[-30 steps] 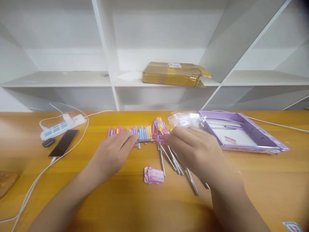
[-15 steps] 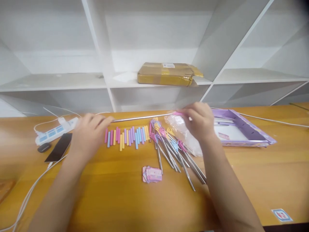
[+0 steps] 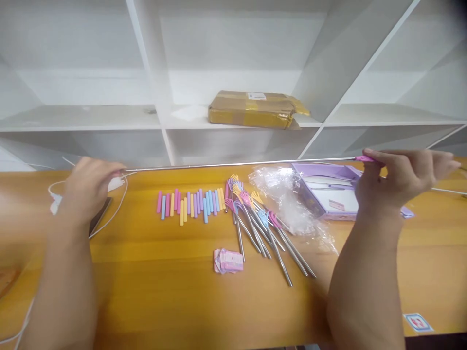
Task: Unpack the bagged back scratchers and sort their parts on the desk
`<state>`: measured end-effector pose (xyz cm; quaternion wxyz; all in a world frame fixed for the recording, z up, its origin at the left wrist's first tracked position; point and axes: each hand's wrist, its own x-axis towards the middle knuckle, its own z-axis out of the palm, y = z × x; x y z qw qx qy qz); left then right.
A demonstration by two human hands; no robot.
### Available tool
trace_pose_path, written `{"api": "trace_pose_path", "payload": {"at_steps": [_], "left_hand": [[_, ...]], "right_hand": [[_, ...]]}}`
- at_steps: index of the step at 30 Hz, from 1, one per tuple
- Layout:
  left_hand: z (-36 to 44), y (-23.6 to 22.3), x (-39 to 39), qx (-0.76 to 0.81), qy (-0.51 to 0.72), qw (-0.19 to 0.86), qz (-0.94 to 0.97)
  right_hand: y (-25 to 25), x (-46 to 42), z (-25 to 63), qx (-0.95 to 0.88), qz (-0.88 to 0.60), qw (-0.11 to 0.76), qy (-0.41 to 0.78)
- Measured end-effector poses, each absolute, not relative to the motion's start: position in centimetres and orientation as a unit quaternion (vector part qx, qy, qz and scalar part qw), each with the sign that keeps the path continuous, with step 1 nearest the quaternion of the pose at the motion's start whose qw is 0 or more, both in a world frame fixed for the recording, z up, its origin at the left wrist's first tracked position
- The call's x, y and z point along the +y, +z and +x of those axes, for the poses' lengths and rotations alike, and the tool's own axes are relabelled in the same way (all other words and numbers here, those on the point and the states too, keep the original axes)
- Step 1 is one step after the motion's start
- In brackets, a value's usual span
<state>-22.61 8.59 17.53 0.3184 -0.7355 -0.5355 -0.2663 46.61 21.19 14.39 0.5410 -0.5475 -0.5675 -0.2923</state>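
Observation:
A long telescopic back scratcher is stretched level between my hands above the table. My left hand is closed around its left end. At the other end my right hand pinches the pink head, which is mostly hidden by the fingers. Below lies a pile of similar back scratchers, with pink, yellow, blue and purple hand-shaped heads and metal rods. To their left is a row of coloured tubes in pink, blue, yellow and purple. A small stack of pink cards lies in front.
A crumpled clear plastic bag lies beside a purple box tray at the right. Behind my left hand are a phone and white cables. A taped parcel sits on the white shelf. A sticker is at front right.
My hands have moved far apart, and the back scratcher between them has extended from short to very long. My right hand has gone right, over the purple tray; my left has gone left.

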Motion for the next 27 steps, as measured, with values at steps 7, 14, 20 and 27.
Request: {"api": "trace_pose_path", "payload": {"at_steps": [7, 14, 20, 27], "left_hand": [[-19.6, 18.1, 7.8, -0.54, -0.249, 0.258, -0.762], [-18.4, 18.7, 7.2, -0.521, -0.263, 0.332, -0.741], [-18.4, 19.0, 6.8, -0.509, -0.263, 0.365, -0.734], [-19.2, 19.2, 6.5, -0.516, -0.243, 0.353, -0.742]], "right_hand": [[13.3, 20.8, 46.9, -0.637, -0.53, 0.49, -0.272], [13.4, 20.8, 47.6, -0.645, -0.565, 0.468, -0.213], [13.8, 20.3, 46.3, -0.642, -0.608, 0.435, -0.17], [14.5, 20.2, 46.3, -0.64, -0.598, 0.445, -0.185]]}}
